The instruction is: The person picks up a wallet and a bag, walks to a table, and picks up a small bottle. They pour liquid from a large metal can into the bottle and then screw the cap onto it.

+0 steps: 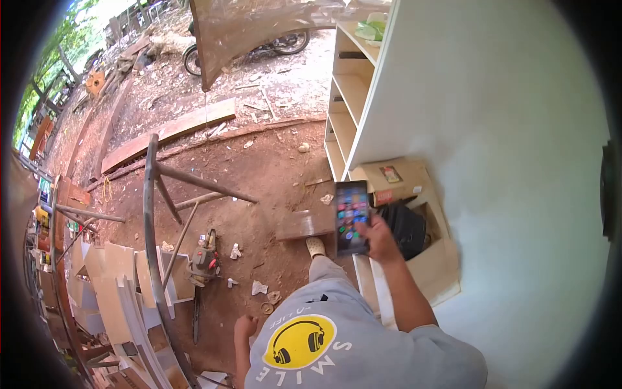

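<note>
My right hand (pixel 381 240) is closed round a smartphone (pixel 350 207), which stands upright with its lit screen of app icons facing me. The thumb lies over the lower part of the screen. Down at my left side hangs my left hand (pixel 245 326), small in view, its fingers curled with nothing visible in them. Behind the phone is an open cardboard box (pixel 444 256) with a black bag (pixel 408 227) in it. On the dirt floor to the left of my feet lies a chainsaw (pixel 205 261).
A white shelf unit (pixel 466 129) rises along my right. To the left stand a wooden frame (pixel 150 214) and several stacked boards (pixel 116 292). A plank (pixel 170 134) lies ahead on the ground, with a motorcycle (pixel 288 44) beyond. Scraps litter the dirt.
</note>
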Action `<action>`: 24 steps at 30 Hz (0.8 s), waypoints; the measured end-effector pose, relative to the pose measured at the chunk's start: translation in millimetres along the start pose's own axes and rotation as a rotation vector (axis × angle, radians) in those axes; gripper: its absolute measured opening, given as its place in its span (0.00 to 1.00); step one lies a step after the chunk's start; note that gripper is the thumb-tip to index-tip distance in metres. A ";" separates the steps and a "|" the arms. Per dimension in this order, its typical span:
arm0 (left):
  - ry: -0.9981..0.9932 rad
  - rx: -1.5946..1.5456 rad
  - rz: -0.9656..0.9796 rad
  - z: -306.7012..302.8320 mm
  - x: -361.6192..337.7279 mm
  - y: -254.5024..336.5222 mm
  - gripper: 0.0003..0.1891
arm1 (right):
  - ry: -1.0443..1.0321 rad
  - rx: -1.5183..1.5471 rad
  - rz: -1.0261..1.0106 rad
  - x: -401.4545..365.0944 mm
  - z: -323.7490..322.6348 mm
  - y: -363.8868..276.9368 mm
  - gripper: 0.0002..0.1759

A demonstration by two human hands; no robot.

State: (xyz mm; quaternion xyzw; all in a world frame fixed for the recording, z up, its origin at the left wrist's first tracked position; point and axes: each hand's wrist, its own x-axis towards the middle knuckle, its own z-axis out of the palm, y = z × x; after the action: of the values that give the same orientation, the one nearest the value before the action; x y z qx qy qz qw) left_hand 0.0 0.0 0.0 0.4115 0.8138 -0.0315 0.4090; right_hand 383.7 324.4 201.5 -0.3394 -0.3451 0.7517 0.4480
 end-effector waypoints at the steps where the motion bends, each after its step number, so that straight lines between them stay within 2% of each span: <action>1: 0.002 -0.013 -0.038 17.6 -8.9 -27.2 0.22 | 0.128 -0.166 -0.050 -3.4 -13.3 -6.2 0.20; 2: -0.044 -0.040 -0.103 45.9 -12.4 -62.3 0.22 | 0.258 -0.297 -0.073 -3.0 -41.0 1.8 0.17; 3: -0.144 -0.038 -0.225 29.2 -0.5 -23.5 0.21 | 0.409 -0.415 -0.012 70.8 -109.2 -16.4 0.15; 5: -0.111 -0.138 -0.227 9.0 36.0 12.2 0.20 | 0.672 -0.492 0.030 133.5 -185.0 -26.5 0.15; 6: -0.092 -0.200 -0.217 2.3 55.6 37.3 0.20 | 0.724 -0.538 0.031 168.6 -223.5 -39.9 0.15; 9: -0.080 -0.297 -0.289 -23.1 34.6 63.4 0.18 | 0.827 -0.640 0.111 230.5 -321.6 -28.9 0.15; 10: -0.070 -0.307 -0.311 -42.0 27.0 87.4 0.18 | 0.891 -0.614 0.058 253.8 -333.8 -28.3 0.12; 11: -0.060 -0.275 -0.335 -84.8 20.7 146.2 0.17 | 0.959 -0.589 0.008 273.3 -344.1 -26.8 0.10; 12: -0.054 -0.243 -0.360 -107.3 19.5 180.0 0.16 | 1.024 -0.566 -0.045 292.8 -354.1 -25.6 0.08; 15: -0.056 -0.388 -0.402 -105.0 41.6 172.9 0.14 | 1.020 -0.625 0.063 335.8 -422.6 -2.2 0.06; 17: -0.037 -0.363 -0.341 -119.0 44.1 196.7 0.14 | 0.995 -0.655 0.139 352.9 -458.7 13.2 0.05; 24: -0.039 -0.351 -0.302 -121.2 45.8 232.3 0.16 | 0.906 -0.655 0.354 367.8 -470.5 -2.1 0.09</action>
State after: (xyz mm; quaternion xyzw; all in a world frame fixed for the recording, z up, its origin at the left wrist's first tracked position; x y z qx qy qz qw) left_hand 69.1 229.6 115.1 0.2068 0.8512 0.0420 0.4806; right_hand 634.8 760.0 -120.7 -0.8001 -0.2716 0.4492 0.2904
